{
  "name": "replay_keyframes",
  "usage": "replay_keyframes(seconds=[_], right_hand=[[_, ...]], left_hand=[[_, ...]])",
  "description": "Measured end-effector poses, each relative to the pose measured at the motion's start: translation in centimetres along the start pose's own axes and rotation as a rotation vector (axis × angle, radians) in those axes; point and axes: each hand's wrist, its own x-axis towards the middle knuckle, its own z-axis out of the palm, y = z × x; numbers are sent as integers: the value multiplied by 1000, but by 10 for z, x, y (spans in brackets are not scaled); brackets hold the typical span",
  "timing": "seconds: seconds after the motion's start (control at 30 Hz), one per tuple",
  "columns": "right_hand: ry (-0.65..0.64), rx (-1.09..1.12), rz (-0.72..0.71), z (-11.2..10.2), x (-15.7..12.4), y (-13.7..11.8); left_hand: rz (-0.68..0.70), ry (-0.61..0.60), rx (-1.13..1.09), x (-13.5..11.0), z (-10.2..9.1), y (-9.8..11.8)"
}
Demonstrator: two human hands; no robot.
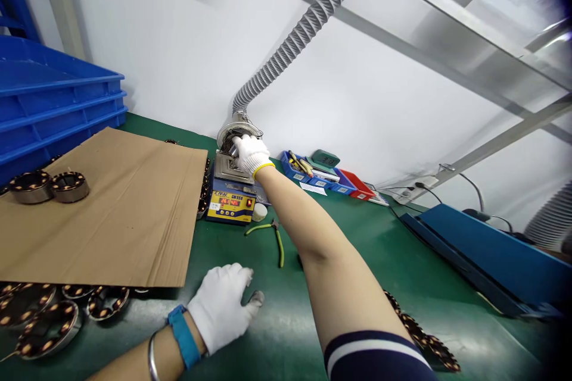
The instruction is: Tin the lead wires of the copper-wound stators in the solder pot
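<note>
My right hand (251,153), in a white glove with a yellow cuff, reaches far forward to a yellow-and-blue solder pot (231,207) with a lit red display. Its fingers are closed around a dark ring-shaped part, apparently a stator (229,146), just above the pot's metal top and under the fume hood (239,127). The glove hides much of that part. My left hand (222,305), also gloved, hovers over or rests on the green table with thumb and fingers apart, holding nothing. Green-handled cutters (276,232) lie opened between the two hands.
Stators (70,187) sit on a cardboard sheet (129,220), with more stators (51,330) below it. Blue trays (58,95) are stacked at left. Small bins (360,186), a white round container (260,212) and a blue case (487,256) stand on the green table (357,232).
</note>
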Motion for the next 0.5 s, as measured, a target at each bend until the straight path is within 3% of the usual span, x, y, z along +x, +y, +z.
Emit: replay_keyframes(seconds=[0.17, 0.3, 0.4, 0.5], right_hand=[[118, 185, 130, -24, -20, 10], [120, 599, 298, -35, -65, 15], [35, 973, 437, -20, -112, 4], [-97, 1381, 476, 4, -165, -28]], left_hand=[[21, 116, -55, 2, 1, -3], [-36, 264, -161, 6, 4, -7], [-130, 352, -344, 8, 7, -9], [-139, 415, -484, 7, 9, -9]])
